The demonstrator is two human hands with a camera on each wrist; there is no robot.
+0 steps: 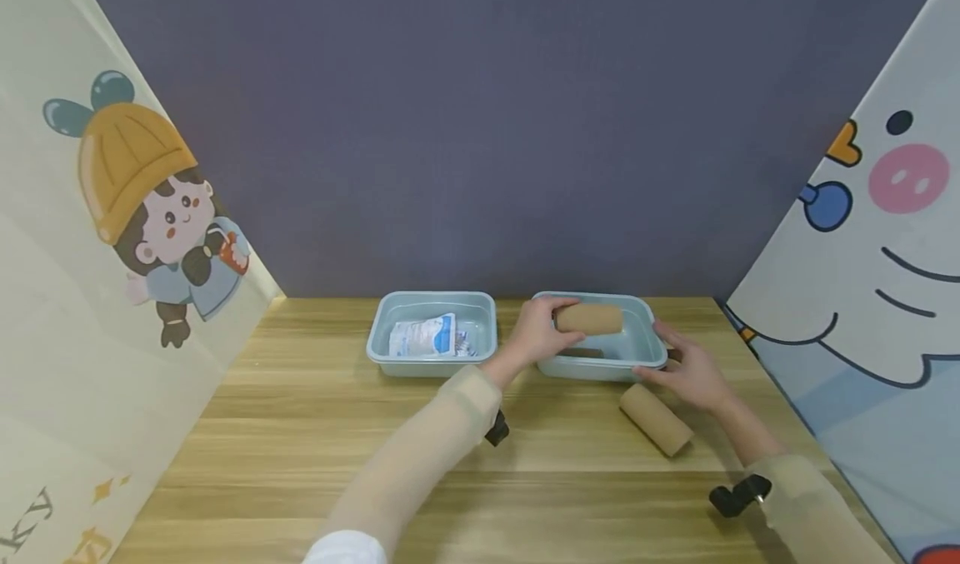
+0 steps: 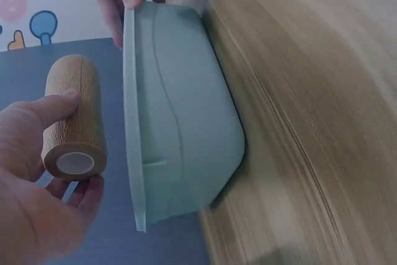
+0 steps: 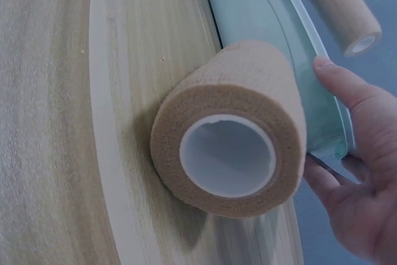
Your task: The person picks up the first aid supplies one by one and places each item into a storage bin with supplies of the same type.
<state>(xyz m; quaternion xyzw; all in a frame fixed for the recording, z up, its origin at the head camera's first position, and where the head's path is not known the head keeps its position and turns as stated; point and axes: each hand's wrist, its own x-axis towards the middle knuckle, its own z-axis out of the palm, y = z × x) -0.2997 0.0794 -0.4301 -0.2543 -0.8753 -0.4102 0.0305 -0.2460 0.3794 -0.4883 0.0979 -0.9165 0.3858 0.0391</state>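
Observation:
My left hand (image 1: 534,331) holds a tan cohesive bandage roll (image 1: 594,319) over the right light-blue tray (image 1: 600,372). In the left wrist view, the thumb and fingers pinch that roll about its side, its white core facing the camera. My right hand (image 1: 693,372) grips the same tray at its right end, thumb on the front rim. Inside the tray lies another brown item (image 1: 582,352), mostly hidden behind the front wall and my left hand. A second bandage roll (image 3: 229,128) lies on its side on the table, in front of the tray and near my right hand.
Left of it stands a matching light-blue tray (image 1: 420,370) holding a white-and-blue packet (image 1: 422,336) and small printed packets (image 1: 465,345). Both trays sit at the back of the wooden table (image 1: 300,431), before a dark panel (image 1: 480,131). Cartoon-printed walls flank both sides.

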